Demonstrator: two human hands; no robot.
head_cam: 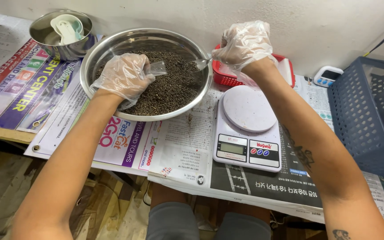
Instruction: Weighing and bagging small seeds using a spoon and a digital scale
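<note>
A wide steel bowl (112, 46) holds a heap of small dark seeds (172, 86). My left hand (124, 75), in a thin clear plastic glove, rests inside the bowl on the seeds and pinches a small clear plastic bag (157, 68). My right hand (243, 44), also gloved, grips the handle of a metal spoon (201, 64) whose tip reaches over the bowl's right rim, close to the bag. A white digital kitchen scale (247, 129) with a round platform sits just right of the bowl, below my right forearm.
A small steel bowl (45, 42) with white plastic scoops stands at the back left. A red basket (225, 78) lies behind the scale, a small white timer (327, 76) and a blue plastic crate (370, 111) at the right. Newspapers (187, 151) cover the table.
</note>
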